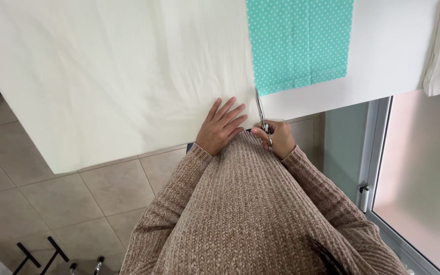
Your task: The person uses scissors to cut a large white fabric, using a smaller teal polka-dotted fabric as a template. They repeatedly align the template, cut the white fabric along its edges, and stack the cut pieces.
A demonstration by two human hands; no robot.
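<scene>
Scissors [260, 109] gripped by right hand [276, 137]; left hand [221, 127] flat on cream fabric [108, 76].

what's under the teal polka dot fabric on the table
The teal polka dot fabric lies on the white table, beside the cream cloth. Whether that cloth continues beneath it is hidden.

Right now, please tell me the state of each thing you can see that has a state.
cream fabric: spread flat on the table, its edge hanging over the near side.
turquoise dotted fabric: lying flat beside the cream fabric.
scissors: held, blades pointing away at the seam between both fabrics.
left hand: open, pressed flat on the cream fabric.
right hand: closed around the scissors handles.
sliding window: cannot tell whether latched.
</scene>
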